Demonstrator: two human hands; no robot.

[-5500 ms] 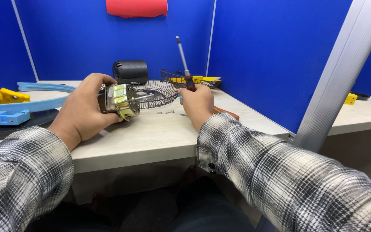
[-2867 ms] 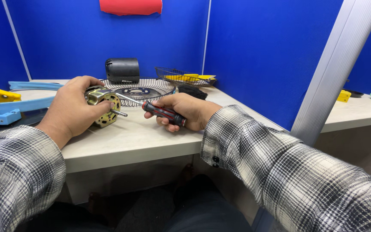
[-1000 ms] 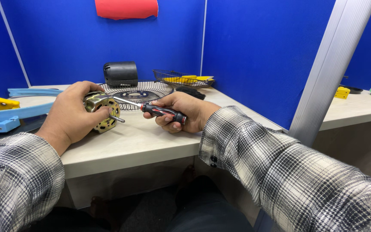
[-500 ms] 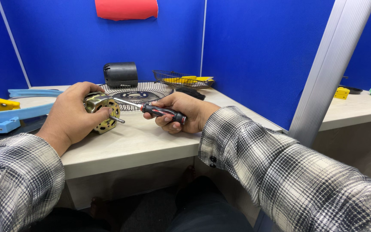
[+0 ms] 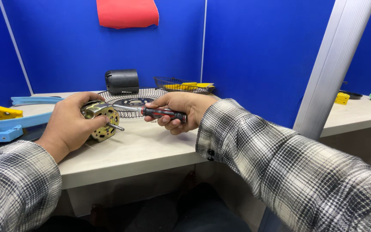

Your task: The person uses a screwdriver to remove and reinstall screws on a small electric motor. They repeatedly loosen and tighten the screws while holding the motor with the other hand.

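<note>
My left hand (image 5: 70, 122) grips a small fan motor (image 5: 101, 121) with a yellowish metal core and a steel shaft that juts out to the right. The motor rests on its side on the pale desk (image 5: 147, 148). My right hand (image 5: 180, 111) holds a screwdriver (image 5: 157, 112) with a black and red handle. Its blade runs level to the left, and the tip meets the top of the motor by my left fingers.
A round wire fan guard (image 5: 134, 97) lies flat behind my hands, with a black motor cover (image 5: 122, 81) behind it. A wire tray with yellow parts (image 5: 184, 85) stands at the back. Light blue and yellow plastic parts (image 5: 5, 120) lie at the left. A grey post (image 5: 329, 68) rises at the right.
Several seconds ago I held the screwdriver upright near the motor. It now lies level with its tip on the motor. Over the last second both hands have stayed almost still.
</note>
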